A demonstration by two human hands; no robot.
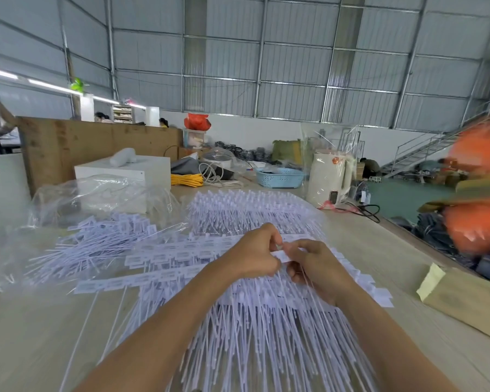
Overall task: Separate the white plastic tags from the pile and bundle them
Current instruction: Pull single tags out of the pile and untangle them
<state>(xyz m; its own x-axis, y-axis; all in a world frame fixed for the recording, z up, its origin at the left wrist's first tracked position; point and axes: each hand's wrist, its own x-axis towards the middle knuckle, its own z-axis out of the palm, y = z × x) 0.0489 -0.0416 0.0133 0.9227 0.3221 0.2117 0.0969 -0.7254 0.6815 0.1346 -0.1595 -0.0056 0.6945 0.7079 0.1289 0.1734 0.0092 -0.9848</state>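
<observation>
Pale wooden counter [34, 329] underneath. Along the far side: white box [130, 171] with a white roll [122, 157] lying on top, crumpled clear plastic bags [96, 193] in front of it, coiled yellow cord [186, 180] just beside, blue perforated basket [279, 177] further right, cream kettle [329, 178] wrapped in clear film. Near the right edge, brown envelope [470, 304] with a yellow flap. Behind, plywood board [96, 142], red bag [197, 121], metal staircase [425, 148].

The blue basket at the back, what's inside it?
The blue basket sits far back on the table, beside a white kettle. Something pale pokes above its rim, too small to name. Its perforated wall hides the rest.
</observation>
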